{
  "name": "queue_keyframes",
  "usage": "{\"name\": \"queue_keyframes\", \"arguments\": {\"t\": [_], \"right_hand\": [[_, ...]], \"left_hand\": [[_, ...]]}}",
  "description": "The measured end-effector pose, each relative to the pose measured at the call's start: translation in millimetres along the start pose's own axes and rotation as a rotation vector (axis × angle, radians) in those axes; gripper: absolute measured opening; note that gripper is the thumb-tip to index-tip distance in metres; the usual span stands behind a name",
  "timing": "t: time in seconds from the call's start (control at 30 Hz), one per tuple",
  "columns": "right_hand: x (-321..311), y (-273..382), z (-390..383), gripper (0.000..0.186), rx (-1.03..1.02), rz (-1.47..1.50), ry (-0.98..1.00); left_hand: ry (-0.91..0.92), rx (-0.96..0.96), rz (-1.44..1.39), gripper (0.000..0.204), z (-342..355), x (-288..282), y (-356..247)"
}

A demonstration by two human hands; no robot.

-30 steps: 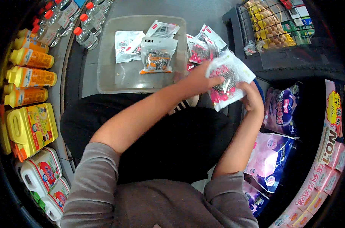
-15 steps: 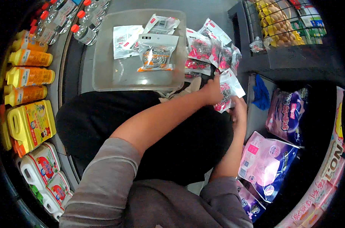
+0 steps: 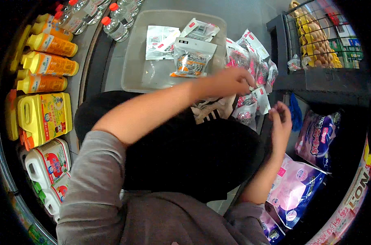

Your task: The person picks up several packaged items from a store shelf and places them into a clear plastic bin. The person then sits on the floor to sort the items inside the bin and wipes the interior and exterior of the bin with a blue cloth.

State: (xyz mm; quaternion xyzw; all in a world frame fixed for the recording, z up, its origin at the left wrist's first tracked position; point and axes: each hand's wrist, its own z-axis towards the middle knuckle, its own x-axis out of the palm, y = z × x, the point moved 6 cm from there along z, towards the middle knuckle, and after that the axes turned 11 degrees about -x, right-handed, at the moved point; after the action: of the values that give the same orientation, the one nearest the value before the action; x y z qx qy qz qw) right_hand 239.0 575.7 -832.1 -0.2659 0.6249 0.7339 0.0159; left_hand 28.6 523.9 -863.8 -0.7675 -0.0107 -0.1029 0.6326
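My left hand (image 3: 238,81), blurred with curled fingers, is over the right side of the tray, by white-and-pink packets of wire scrubbers (image 3: 246,112); whether it grips one is hidden. My right hand (image 3: 280,116) is open just right of that pile, fingers loosely bent and holding nothing visible. The translucent plastic tray (image 3: 132,73) contains an orange-banded scrubber packet (image 3: 187,61) and white packets (image 3: 157,43). More pink packets (image 3: 238,57) are heaped beside its right rim.
Clear bottles (image 3: 114,28), yellow bottles (image 3: 51,63) and jugs (image 3: 42,116) line the left shelf. At right are a wire basket of eggs (image 3: 316,41), a dark ledge (image 3: 316,79), blue cloth (image 3: 295,112) and purple packs (image 3: 291,192). A pale striped shoe (image 3: 210,110) lies beside my knee.
The pink packet I held in both hands now lies lower in the pile. My right hand has released it and pulled rightward; my left hand has lifted upward over the pile.
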Motion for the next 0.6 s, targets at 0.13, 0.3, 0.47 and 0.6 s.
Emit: {"name": "queue_keyframes", "arguments": {"t": [0.13,0.3,0.47,0.6], "right_hand": [[62.6,85.1,29.5,0.034,-0.149,-0.033,0.188],[170.6,122.1,55.2,0.043,-0.371,-0.114,0.537],[261.3,62.6,81.7,0.061,-0.401,-0.415,0.568],[282.9,30.7,76.2,0.068,-0.563,-0.735,0.458]], "left_hand": [[-0.317,-0.215,0.403,0.022,-48.7,-107.5,-7.4],[-0.604,-0.554,0.252,0.030,-103.8,-201.2,46.3],[-0.716,-0.638,0.474,0.040,-95.3,-227.8,79.8],[-0.833,-0.601,0.395,0.067,-86.4,-219.3,83.2]]}}
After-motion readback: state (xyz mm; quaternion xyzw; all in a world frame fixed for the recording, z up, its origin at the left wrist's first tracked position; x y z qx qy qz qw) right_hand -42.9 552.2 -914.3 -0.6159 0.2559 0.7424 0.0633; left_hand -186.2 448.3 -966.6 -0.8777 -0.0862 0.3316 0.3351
